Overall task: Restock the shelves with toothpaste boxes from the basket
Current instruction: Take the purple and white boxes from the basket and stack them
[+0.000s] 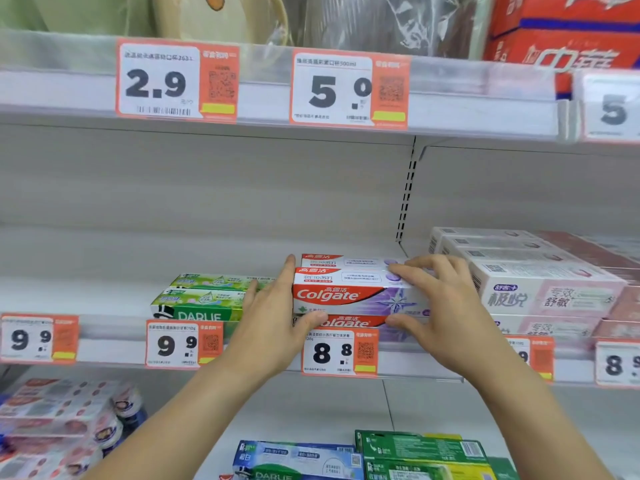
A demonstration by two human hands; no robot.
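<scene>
Gripping the top Colgate box (349,295) from both ends, the two hands hold it on the middle shelf (114,336), stacked on another Colgate box (349,322) whose red front edge shows just beneath. The left hand (277,318) lies along the box's left end with fingers (289,271) straight up the side and the thumb hooked under the lower front edge. The right hand (446,306) is spread over the right end — fingers curled across the top face, thumb beneath. A third Colgate box (346,260) sits just behind. To the left, green Darlie boxes (201,304) stand just beside the left hand; to the right, a stack of pink-and-white boxes (540,289) sits close by. Below the Colgate stack hangs an 8.8 price tag (337,353) — on the shelf's front rail. More green and blue boxes (415,452) lie on the shelf below.
</scene>
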